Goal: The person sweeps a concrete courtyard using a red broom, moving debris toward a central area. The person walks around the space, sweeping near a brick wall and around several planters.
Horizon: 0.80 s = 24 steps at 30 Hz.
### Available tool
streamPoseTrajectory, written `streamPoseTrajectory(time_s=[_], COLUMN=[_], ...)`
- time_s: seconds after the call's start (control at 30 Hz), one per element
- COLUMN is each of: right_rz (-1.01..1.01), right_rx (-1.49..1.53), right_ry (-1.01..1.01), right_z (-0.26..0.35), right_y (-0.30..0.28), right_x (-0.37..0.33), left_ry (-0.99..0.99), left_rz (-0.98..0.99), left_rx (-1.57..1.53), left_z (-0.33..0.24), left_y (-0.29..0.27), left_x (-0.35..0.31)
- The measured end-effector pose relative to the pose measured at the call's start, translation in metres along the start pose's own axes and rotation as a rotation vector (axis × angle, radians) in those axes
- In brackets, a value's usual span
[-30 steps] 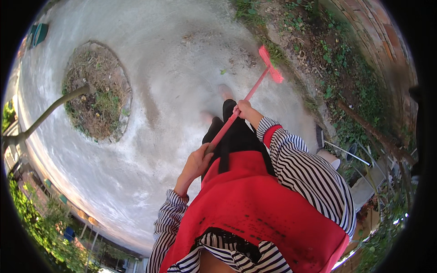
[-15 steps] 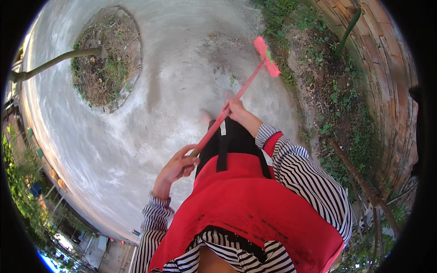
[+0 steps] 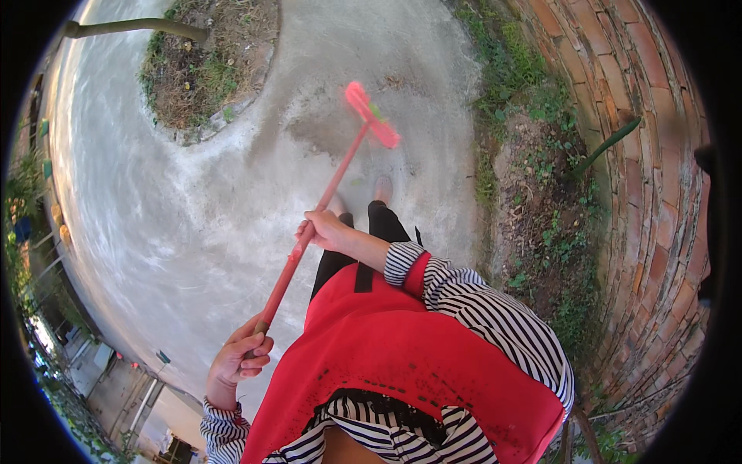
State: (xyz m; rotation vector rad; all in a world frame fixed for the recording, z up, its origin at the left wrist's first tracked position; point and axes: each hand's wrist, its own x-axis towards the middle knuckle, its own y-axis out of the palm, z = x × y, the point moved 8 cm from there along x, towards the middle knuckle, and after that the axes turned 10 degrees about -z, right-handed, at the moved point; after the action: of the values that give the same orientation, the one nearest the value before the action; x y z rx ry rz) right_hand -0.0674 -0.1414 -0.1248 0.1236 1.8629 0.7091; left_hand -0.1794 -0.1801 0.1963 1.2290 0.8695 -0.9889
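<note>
A broom with a red handle slants across in front of me, its pink bristle head out over the grey concrete ground. My left hand is wrapped round the handle's upper end, beside my red apron. Farther down the shaft, my right hand grips it above my legs. A bit of green shows on the broom head, which is blurred. Whether the bristles touch the ground I cannot tell. Beyond them lies a darker patch of dirt.
A planted bed with a leaning tree trunk is at the far left. Along the right runs a strip of soil and weeds below a brick wall. A green stem rises from that strip.
The broom head has swung left, away from the weedy strip. Both hands have moved left and nearer to me, still on the handle. The surroundings have shifted in view.
</note>
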Motion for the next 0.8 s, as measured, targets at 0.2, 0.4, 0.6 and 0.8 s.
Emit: streamPoseTrajectory(time_s=[0.2, 0.4, 0.6, 0.8], right_rz=[-0.544, -0.631, 0.046, -0.093], right_rx=[-0.378, -0.702, -0.193, -0.349], right_ry=[-0.518, -0.463, 0.125, -0.096], right_z=[0.256, 0.236, -0.022, 0.056], right_y=[-0.094, -0.073, 0.072, 0.072], right_x=[-0.006, 0.061, 0.060, 0.019], left_ry=[0.010, -0.090, 0.178, 0.176], left_rz=[0.506, 0.373, -0.121, -0.094], left_rx=[-0.080, -0.486, -0.315, -0.245], left_z=[-0.050, -0.065, -0.021, -0.018], left_y=[0.106, 0.084, 0.035, 0.024], left_x=[0.192, 0.203, -0.001, 0.031])
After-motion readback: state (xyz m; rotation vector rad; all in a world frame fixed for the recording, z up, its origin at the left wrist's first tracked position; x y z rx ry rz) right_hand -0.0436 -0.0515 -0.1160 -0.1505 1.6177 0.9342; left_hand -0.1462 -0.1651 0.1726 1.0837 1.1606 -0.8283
